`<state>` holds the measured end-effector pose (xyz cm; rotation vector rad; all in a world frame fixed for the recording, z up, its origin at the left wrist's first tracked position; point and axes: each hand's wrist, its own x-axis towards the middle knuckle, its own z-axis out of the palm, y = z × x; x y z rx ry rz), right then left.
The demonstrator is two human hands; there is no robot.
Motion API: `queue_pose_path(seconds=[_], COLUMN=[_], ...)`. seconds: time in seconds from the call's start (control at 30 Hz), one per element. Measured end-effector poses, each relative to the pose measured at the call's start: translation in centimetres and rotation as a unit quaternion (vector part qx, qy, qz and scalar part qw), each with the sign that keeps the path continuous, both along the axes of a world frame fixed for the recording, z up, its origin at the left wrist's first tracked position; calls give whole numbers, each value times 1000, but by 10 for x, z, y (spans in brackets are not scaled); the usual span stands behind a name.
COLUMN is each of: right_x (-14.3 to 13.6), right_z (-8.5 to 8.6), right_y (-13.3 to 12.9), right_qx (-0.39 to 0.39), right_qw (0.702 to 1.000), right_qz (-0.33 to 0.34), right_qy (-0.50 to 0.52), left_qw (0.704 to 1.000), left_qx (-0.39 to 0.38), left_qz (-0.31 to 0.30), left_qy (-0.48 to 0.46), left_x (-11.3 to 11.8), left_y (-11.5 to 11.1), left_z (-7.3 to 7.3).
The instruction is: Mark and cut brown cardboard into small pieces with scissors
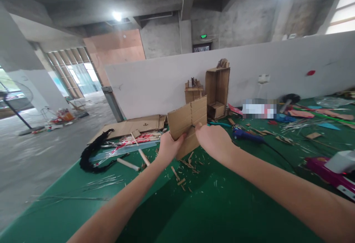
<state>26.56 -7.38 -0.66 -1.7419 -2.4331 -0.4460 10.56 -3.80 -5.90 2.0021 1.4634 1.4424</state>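
A creased piece of cardboard (183, 119) stands upright and tilted above the green table. My left hand (170, 147) grips its lower left edge, thumb on the near face. A dark slit or crease runs down the cardboard from its top edge to near my right fingertips. My right hand (212, 139) is closed in front of the sheet's right part, its fingertips at the lower end of that line. A small dark tip shows at those fingers; what they hold is too hidden to name. Beneath lie cardboard scraps (177, 174) and small shavings.
An open cardboard box (217, 91) stands behind, by the white partition (155, 76). A blue glue gun (248, 136) with its cord lies right. Flat cardboard (133, 126), a black fuzzy strip (90, 154) and a white stick (128, 164) lie left. A magenta device (324, 171) sits at far right.
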Motion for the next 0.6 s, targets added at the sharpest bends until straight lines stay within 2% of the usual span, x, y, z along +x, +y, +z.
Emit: queue_pose_path(seconds=[0.17,0.37,0.6], right_x=[-1,-1,-2], right_z=[-5,-5,-6], right_y=[-1,0,-2], right_qx=[12,-6,-58], right_qw=[1000,1000,998], right_qz=[-22,-22,-28], right_qy=[-2,4,26], left_qw=[999,1000,1000], left_qx=[2,2,4], left_qz=[-23,-16,-26], left_qy=[-23,-14,7], left_x=[2,0,0], left_y=[-1,-1,-4], left_z=[3,4,1])
